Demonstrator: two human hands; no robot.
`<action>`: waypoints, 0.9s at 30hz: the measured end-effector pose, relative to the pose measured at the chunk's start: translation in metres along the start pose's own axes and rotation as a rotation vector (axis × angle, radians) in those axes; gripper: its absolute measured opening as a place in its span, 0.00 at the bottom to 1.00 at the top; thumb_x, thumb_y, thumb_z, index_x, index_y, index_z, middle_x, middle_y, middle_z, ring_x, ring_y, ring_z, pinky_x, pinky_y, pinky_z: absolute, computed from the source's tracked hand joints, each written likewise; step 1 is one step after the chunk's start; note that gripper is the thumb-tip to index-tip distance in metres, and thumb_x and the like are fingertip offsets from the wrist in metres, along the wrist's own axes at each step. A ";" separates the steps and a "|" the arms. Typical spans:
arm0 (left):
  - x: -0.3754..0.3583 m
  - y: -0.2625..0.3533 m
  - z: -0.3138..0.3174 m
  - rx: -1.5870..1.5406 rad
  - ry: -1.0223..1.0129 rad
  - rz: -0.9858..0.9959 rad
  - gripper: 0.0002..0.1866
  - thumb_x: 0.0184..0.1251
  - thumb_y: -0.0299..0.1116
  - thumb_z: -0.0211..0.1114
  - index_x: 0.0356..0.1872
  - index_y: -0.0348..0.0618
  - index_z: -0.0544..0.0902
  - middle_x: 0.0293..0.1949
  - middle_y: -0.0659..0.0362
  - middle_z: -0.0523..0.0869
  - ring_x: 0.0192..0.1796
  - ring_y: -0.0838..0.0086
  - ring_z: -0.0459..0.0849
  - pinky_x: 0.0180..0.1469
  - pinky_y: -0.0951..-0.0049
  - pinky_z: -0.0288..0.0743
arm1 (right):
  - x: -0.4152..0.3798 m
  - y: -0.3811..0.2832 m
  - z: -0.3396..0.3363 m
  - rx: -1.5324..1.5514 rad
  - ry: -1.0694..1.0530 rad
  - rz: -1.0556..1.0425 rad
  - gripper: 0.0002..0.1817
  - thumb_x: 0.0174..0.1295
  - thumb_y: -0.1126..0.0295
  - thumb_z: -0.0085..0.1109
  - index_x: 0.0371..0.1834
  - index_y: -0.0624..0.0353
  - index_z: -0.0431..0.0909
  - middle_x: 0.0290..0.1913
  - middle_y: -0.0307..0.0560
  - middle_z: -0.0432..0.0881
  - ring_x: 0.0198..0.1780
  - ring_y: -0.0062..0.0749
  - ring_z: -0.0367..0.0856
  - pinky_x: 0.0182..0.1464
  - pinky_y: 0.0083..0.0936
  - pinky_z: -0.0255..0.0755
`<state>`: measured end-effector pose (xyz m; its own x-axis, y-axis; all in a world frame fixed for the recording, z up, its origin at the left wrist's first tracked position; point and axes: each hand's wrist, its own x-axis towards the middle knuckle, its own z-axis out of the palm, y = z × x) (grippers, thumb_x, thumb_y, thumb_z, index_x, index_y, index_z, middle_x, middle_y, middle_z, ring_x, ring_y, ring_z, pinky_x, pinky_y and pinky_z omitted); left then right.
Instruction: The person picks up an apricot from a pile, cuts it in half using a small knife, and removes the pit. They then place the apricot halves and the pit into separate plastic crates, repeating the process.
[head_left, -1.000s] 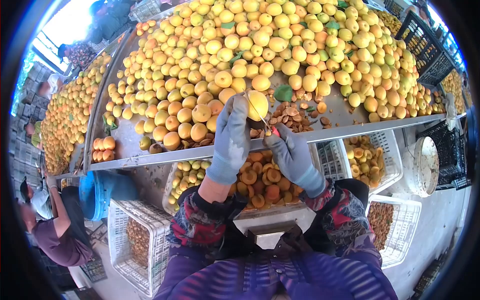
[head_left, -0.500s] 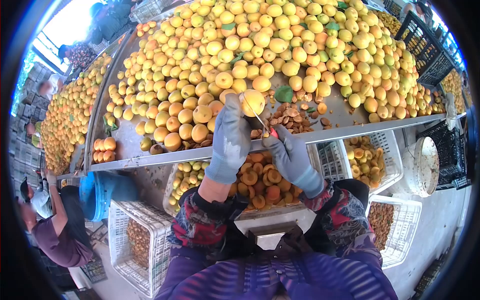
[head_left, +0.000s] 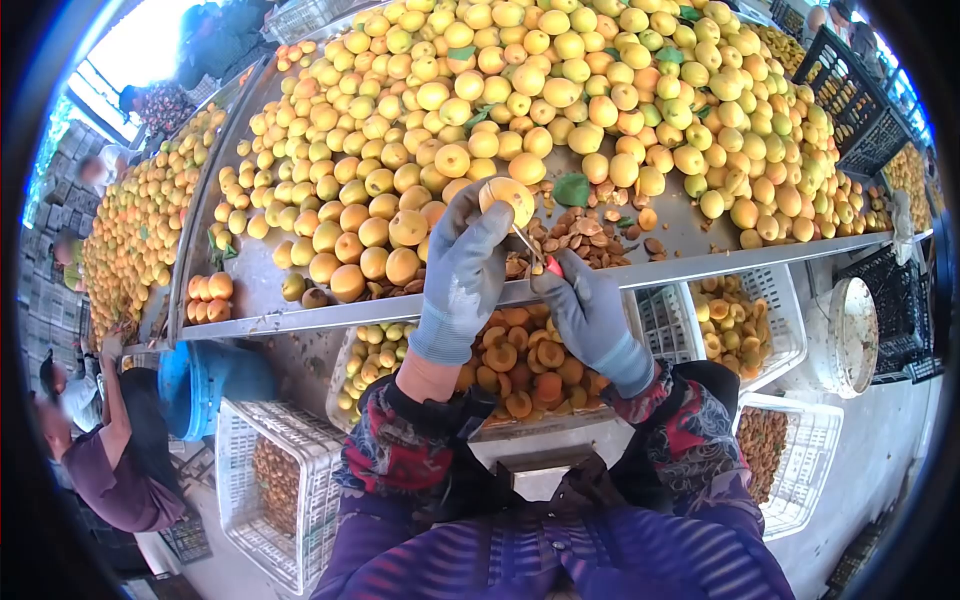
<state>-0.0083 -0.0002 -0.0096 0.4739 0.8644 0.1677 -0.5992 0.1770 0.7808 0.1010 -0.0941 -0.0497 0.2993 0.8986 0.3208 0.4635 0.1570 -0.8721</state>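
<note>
In a grey work glove, my left hand (head_left: 462, 275) grips a yellow apricot (head_left: 508, 200) above the table's front edge, thumb and fingers around it. My right hand (head_left: 590, 318), gloved too, is closed on a small knife (head_left: 553, 265) with a red handle. The thin blade reaches up to the lower side of the apricot; its tip is hard to make out. Behind the hands lies a pile of brown apricot pits (head_left: 580, 238) on the metal table (head_left: 640, 272). Directly below them, halved apricots (head_left: 520, 355) fill a container.
A large heap of whole apricots (head_left: 540, 85) covers the table. White crates (head_left: 322, 480) of pits stand on the floor at both sides. A blue barrel (head_left: 205, 385) is at left, a white bucket (head_left: 855, 335) at right. Another person (head_left: 125, 470) sits at far left.
The blade lay across the apricot's face before; now it meets the fruit's lower side. My left fingers have shifted around the apricot, and my right hand has moved slightly right.
</note>
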 end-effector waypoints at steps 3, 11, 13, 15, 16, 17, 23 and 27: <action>-0.002 0.005 -0.011 0.037 0.028 -0.090 0.21 0.72 0.47 0.54 0.54 0.38 0.73 0.46 0.58 0.81 0.49 0.73 0.79 0.54 0.70 0.73 | 0.000 -0.007 0.000 0.015 -0.003 -0.027 0.15 0.67 0.59 0.55 0.36 0.62 0.71 0.20 0.57 0.72 0.24 0.56 0.76 0.23 0.36 0.65; 0.002 -0.001 0.003 0.058 0.072 0.054 0.18 0.71 0.45 0.57 0.50 0.41 0.75 0.37 0.62 0.81 0.33 0.77 0.79 0.34 0.76 0.73 | 0.000 -0.005 0.000 0.008 0.001 -0.001 0.15 0.67 0.60 0.55 0.36 0.62 0.71 0.20 0.58 0.72 0.25 0.56 0.76 0.24 0.36 0.66; -0.003 0.005 -0.002 0.116 -0.001 -0.095 0.19 0.71 0.48 0.56 0.50 0.42 0.76 0.35 0.62 0.81 0.27 0.78 0.76 0.28 0.77 0.68 | 0.000 -0.006 -0.001 -0.003 -0.001 -0.009 0.14 0.67 0.60 0.55 0.36 0.62 0.71 0.20 0.58 0.72 0.25 0.56 0.76 0.24 0.36 0.66; -0.004 0.004 -0.005 0.137 -0.007 -0.123 0.20 0.70 0.49 0.57 0.49 0.43 0.76 0.34 0.62 0.80 0.27 0.79 0.74 0.28 0.77 0.68 | 0.001 -0.008 -0.001 0.065 0.000 0.002 0.15 0.67 0.60 0.55 0.35 0.63 0.71 0.20 0.59 0.72 0.25 0.57 0.75 0.24 0.36 0.66; -0.005 0.003 -0.007 0.158 -0.013 -0.156 0.20 0.70 0.51 0.57 0.48 0.43 0.76 0.33 0.62 0.80 0.26 0.79 0.73 0.28 0.77 0.67 | 0.001 -0.008 -0.002 0.067 -0.002 -0.001 0.15 0.67 0.60 0.55 0.35 0.63 0.71 0.20 0.59 0.72 0.25 0.57 0.75 0.24 0.36 0.66; -0.004 0.001 -0.009 0.160 -0.011 -0.154 0.20 0.70 0.51 0.57 0.48 0.43 0.76 0.33 0.62 0.80 0.26 0.79 0.73 0.28 0.77 0.67 | 0.000 -0.009 -0.003 0.047 -0.011 -0.016 0.15 0.67 0.60 0.55 0.35 0.63 0.71 0.20 0.57 0.71 0.24 0.52 0.75 0.24 0.34 0.65; 0.006 0.011 -0.013 -0.010 0.142 -0.100 0.21 0.70 0.51 0.56 0.42 0.39 0.77 0.31 0.62 0.80 0.26 0.82 0.72 0.26 0.82 0.66 | -0.010 0.001 -0.016 0.631 -0.191 0.084 0.11 0.68 0.64 0.52 0.40 0.62 0.71 0.25 0.38 0.71 0.26 0.23 0.70 0.27 0.22 0.63; -0.007 0.007 -0.003 0.423 -0.059 0.000 0.22 0.73 0.46 0.54 0.54 0.36 0.74 0.40 0.60 0.82 0.38 0.82 0.75 0.37 0.78 0.72 | 0.007 -0.016 -0.031 0.621 -0.068 0.099 0.15 0.65 0.67 0.57 0.49 0.63 0.69 0.36 0.36 0.73 0.33 0.16 0.71 0.33 0.15 0.67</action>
<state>-0.0176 -0.0040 -0.0075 0.5178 0.8336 0.1924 -0.2872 -0.0425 0.9569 0.1217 -0.1026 -0.0223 0.2533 0.9418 0.2209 -0.1407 0.2618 -0.9548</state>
